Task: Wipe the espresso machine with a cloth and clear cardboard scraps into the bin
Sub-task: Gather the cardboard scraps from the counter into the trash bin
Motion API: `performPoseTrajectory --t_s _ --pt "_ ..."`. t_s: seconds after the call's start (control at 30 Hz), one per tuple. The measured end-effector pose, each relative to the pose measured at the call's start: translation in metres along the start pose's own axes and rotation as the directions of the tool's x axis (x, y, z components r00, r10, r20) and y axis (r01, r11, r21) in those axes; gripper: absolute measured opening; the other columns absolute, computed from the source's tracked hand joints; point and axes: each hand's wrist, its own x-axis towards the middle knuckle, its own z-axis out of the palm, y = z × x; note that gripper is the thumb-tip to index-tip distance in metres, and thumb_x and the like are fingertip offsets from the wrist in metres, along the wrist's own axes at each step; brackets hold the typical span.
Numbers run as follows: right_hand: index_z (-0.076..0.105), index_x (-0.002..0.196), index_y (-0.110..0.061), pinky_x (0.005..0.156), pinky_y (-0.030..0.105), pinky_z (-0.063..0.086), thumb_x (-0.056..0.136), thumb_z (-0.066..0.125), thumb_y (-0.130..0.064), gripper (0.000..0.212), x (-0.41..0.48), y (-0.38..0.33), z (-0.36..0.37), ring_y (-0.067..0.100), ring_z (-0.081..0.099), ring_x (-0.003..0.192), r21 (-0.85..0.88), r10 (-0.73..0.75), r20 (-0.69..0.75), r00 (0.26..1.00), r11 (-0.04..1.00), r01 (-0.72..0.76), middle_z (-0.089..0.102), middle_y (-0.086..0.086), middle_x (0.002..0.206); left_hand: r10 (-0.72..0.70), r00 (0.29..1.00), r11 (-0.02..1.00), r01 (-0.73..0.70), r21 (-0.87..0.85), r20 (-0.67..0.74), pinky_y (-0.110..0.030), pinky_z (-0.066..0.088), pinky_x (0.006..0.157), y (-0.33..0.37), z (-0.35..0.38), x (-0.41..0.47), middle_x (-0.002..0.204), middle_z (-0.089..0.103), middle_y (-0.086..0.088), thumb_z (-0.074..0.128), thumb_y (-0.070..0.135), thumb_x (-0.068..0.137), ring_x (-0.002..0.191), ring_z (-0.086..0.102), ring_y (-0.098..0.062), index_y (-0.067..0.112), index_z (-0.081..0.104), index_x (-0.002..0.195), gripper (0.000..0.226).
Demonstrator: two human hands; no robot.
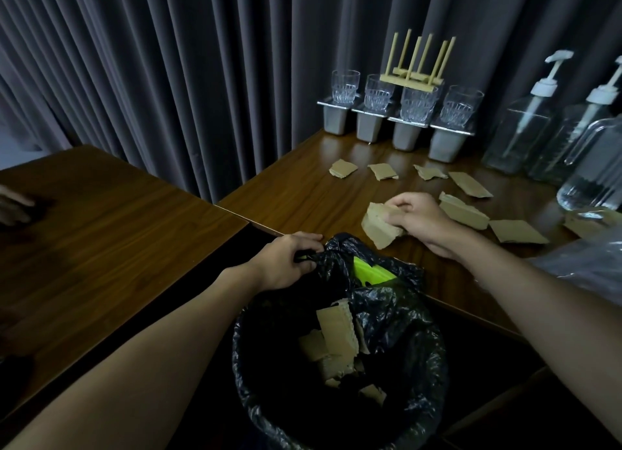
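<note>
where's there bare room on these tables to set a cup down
The left table is mostly bare, curtain to near edge. The right table has a bare patch between its left edge and the cardboard scraps. Crowded: the glasses at the back, the pump bottles on the right.

My left arm reaches forward from the lower left, forearm bare. My left hand [289, 261] is knuckles-up, its fingers curled around a bunched edge of the bin liner [340, 247]. My right arm comes in from the lower right, angled inward. My right hand [419, 220] is palm-down, fingers and thumb gripping a cardboard scrap [377, 229]. The hands are near each other, not touching.
</note>
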Motion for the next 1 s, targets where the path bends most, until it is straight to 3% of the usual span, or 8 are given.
performPoseTrajectory --t_s 0.07,0.13,0.2,0.3,0.4,0.63,0.87,1.0 --pt "0.069 0.102 -0.012 0.073 0.028 0.058 0.085 0.071 -0.006 0.019 -0.010 -0.009 -0.001 0.027 0.068 0.099 0.205 -0.003 0.230 0.973 0.978 -0.045 0.074 0.009 0.099 0.006 1.000 1.000 -0.006 0.005 0.001 -0.037 0.030 0.117 0.000 -0.001 0.001 0.153 0.040 0.009 0.063 0.017 0.095 0.142 0.035 -0.014 0.026 0.062 0.126 0.032" --pt "0.067 0.115 -0.010 0.075 0.025 0.056 0.082 0.074 -0.014 0.034 -0.020 -0.014 -0.001 0.024 0.068 0.102 0.136 -0.002 0.515 0.857 0.988 -0.079 0.073 0.007 0.106 0.006 1.000 1.000 -0.006 0.007 0.007 -0.038 0.029 0.118 0.001 -0.001 0.000 0.153 0.040 0.008 0.063 0.016 0.095 0.142 0.035 -0.014 0.026 0.063 0.126 0.033" --pt "0.065 0.118 -0.007 0.071 0.023 0.055 0.084 0.073 -0.018 0.037 -0.026 -0.015 0.003 0.022 0.070 0.094 0.037 -0.036 0.614 0.788 0.999 0.016 0.073 0.009 0.106 0.004 1.000 1.000 -0.005 0.017 0.015 -0.036 0.029 0.118 0.002 -0.003 0.001 0.153 0.040 0.008 0.062 0.015 0.095 0.142 0.035 -0.014 0.026 0.063 0.126 0.033" --pt "0.070 0.106 -0.009 0.057 0.022 0.049 0.091 0.065 -0.008 0.016 -0.023 -0.016 0.009 0.017 0.065 0.077 0.122 -0.124 0.388 0.913 0.989 0.083 0.075 0.010 0.093 0.002 1.000 1.000 -0.002 0.017 0.020 -0.037 0.029 0.117 0.003 -0.004 0.001 0.153 0.040 0.007 0.062 0.016 0.095 0.142 0.035 -0.014 0.026 0.062 0.126 0.032" --pt "0.073 0.097 -0.021 0.065 0.021 0.048 0.089 0.066 -0.012 0.013 -0.010 -0.010 0.005 0.014 0.066 0.086 0.030 -0.144 0.222 0.964 0.990 0.141 0.075 0.003 0.093 0.003 1.000 1.000 -0.004 0.021 0.017 -0.035 0.030 0.116 0.003 -0.003 0.000 0.153 0.041 0.007 0.063 0.016 0.095 0.141 0.035 -0.014 0.024 0.062 0.126 0.032" --pt "0.047 0.140 -0.022 0.108 0.032 0.034 0.093 0.063 -0.026 0.050 0.036 0.016 0.014 0.016 0.038 0.137 -0.229 -0.020 0.253 0.967 0.970 0.080 0.043 0.002 0.148 0.017 1.000 0.999 -0.017 0.046 0.011 -0.026 0.029 0.112 0.005 -0.008 0.003 0.148 0.047 0.005 0.064 0.015 0.094 0.138 0.040 -0.010 0.022 0.063 0.128 0.035" --pt "0.023 0.153 -0.028 0.118 0.043 0.021 0.095 0.056 -0.040 0.068 0.083 0.020 0.041 0.019 0.015 0.148 -0.377 -0.017 0.236 0.972 0.920 0.108 0.012 -0.009 0.162 0.018 1.000 0.999 -0.019 0.042 0.018 -0.021 0.032 0.107 0.001 -0.012 0.007 0.143 0.049 0.011 0.064 0.016 0.094 0.133 0.043 -0.005 0.025 0.063 0.127 0.034" --pt "0.016 0.155 -0.030 0.120 0.043 0.013 0.097 0.044 -0.050 0.067 0.108 0.018 0.056 0.019 0.009 0.150 -0.598 -0.076 0.188 0.979 0.782 0.176 0.006 -0.008 0.164 0.012 1.000 0.999 -0.013 0.034 0.024 -0.024 0.037 0.107 -0.001 -0.013 0.008 0.143 0.049 0.014 0.063 0.018 0.094 0.131 0.044 -0.003 0.028 0.062 0.127 0.034"
